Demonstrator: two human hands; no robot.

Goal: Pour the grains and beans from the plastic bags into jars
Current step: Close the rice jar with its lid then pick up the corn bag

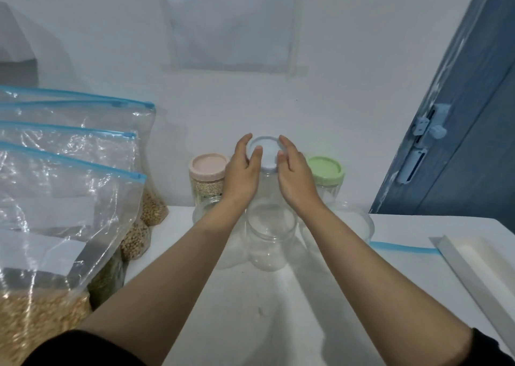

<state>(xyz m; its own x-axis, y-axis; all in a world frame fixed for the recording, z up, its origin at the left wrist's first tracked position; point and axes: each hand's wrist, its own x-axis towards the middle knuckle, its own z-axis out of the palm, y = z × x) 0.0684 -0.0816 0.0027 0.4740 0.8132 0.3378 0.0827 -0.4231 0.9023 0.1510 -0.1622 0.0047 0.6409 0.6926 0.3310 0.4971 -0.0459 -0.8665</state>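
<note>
A clear, empty jar (264, 187) with a pale blue lid (264, 149) stands at the back middle of the white table (278, 310). My left hand (242, 173) cups the lid's left side and my right hand (295, 179) cups its right side, both thumbs resting on top. Left of it is a pink-lidded jar (207, 176) holding grain. To the right stands a green-lidded jar (326, 173). Lidless clear jars (269, 237) sit just in front. Several zip bags (64, 220) of grains and beans with blue seals lean at the left.
A blue zip strip (401, 248) of a flat bag lies on the table at the right. A white tray (479, 271) sits at the right edge. A blue door (459, 142) stands behind it, and a white wall lies directly behind the jars.
</note>
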